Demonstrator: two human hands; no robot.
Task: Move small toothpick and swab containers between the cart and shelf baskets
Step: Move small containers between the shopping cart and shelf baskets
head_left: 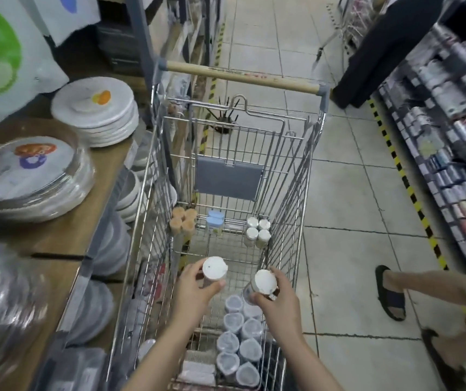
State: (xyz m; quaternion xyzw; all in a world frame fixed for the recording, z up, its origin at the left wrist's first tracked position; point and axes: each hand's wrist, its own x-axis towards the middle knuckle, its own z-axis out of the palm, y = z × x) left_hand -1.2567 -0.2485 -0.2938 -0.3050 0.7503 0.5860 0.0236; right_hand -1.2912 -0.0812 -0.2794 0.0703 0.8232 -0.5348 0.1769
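The left hand [197, 289] is gripping 1 white-lidded round plastic container [214, 270] with curled fingers above the silver wire shopping cart [291, 176]. The right hand [278, 303] is gripping a second white-lidded container [264, 283], tilted, over the grey-lidded containers [238, 345] standing in the cart.

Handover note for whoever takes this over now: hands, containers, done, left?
Left hand holds one white-lidded container; right hand holds another, both above the cart.
In the cart: grey-lidded containers at the near end; brown-lidded group, blue-lidded pair and white-lidded group at the far end.
Done: cannot tell.
Left: place the two held; shelf baskets are not in view.
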